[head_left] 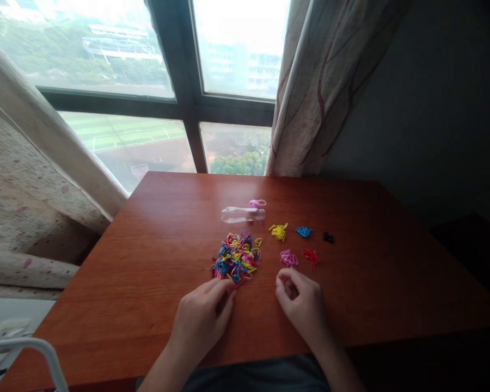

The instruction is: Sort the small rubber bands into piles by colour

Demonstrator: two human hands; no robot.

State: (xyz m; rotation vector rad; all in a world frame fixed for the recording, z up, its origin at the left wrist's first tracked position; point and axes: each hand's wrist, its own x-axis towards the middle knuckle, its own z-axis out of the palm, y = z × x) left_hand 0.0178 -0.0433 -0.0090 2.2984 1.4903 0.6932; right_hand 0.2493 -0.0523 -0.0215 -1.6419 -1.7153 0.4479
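Note:
A mixed pile of small coloured rubber bands (pixel 236 256) lies on the wooden table. My left hand (pixel 204 313) is at its near edge, thumb and forefinger pinched together; what they hold, if anything, is too small to tell. Just below the small pink pile of rubber bands (pixel 288 258) is my right hand (pixel 304 302), its fingers curled into a pinch whose contents I cannot make out. Sorted beside that are a yellow pile (pixel 278 232), a blue pile (pixel 304 232), a black pile (pixel 328 237) and a red pile (pixel 311 258).
A clear plastic bottle (pixel 239 215) lies on its side behind the mixed pile, with a pink cap with a loop (pixel 256 203) beside it. The wooden table (pixel 155 245) reaches back to a window between curtains (pixel 310 81). A white curved rail (pixel 36 344) stands at the lower left.

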